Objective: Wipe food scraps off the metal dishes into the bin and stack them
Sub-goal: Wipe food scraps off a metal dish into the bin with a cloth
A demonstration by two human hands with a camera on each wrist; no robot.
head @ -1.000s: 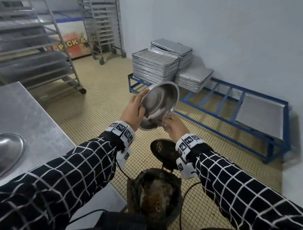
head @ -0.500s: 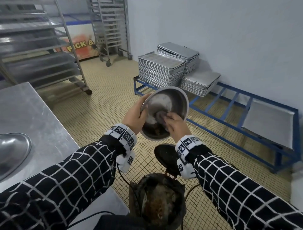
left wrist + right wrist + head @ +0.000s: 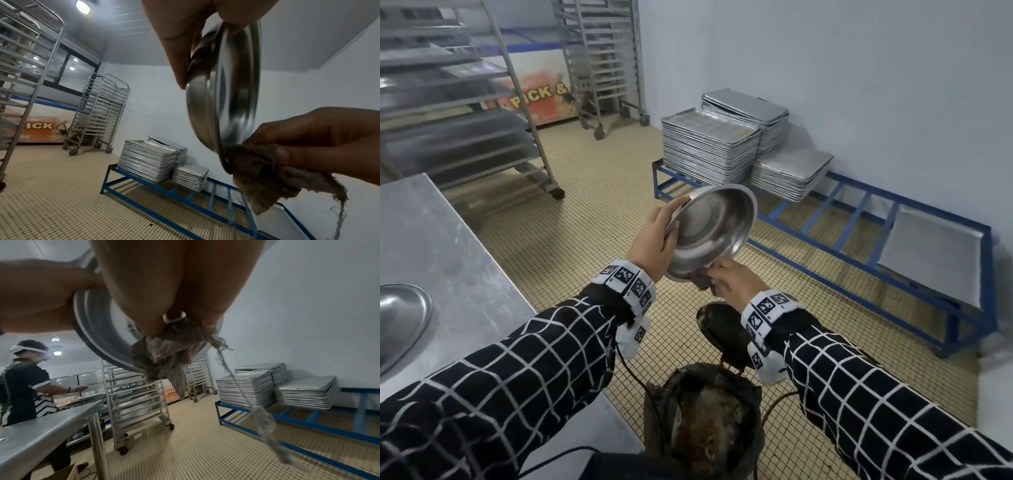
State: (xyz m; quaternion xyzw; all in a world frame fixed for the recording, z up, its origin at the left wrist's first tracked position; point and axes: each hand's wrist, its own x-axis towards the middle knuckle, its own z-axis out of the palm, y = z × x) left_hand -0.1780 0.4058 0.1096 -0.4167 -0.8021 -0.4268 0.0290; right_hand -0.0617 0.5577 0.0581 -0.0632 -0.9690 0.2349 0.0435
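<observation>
My left hand (image 3: 654, 240) grips the rim of a round metal dish (image 3: 714, 228), tilted on edge with its inside facing me, above the dirty bin (image 3: 702, 421). My right hand (image 3: 732, 282) pinches a frayed brown rag (image 3: 702, 279) against the dish's lower rim. In the left wrist view the dish (image 3: 224, 97) stands nearly on edge, the rag (image 3: 261, 175) bunched at its bottom. In the right wrist view the rag (image 3: 166, 347) hangs from my fingers against the dish (image 3: 102, 327). Another metal dish (image 3: 400, 318) lies on the steel table (image 3: 431, 240) at the left.
The bin's dark lid (image 3: 722, 329) hangs open behind it. Stacks of baking trays (image 3: 709, 147) sit on a blue low rack (image 3: 859, 233) by the wall. Wheeled tray racks (image 3: 462, 102) stand at the far left. Another person (image 3: 24, 378) works at a counter.
My right hand with the rag has slid from the middle of the dish down to its lower rim. The dish's inside now looks wiped.
</observation>
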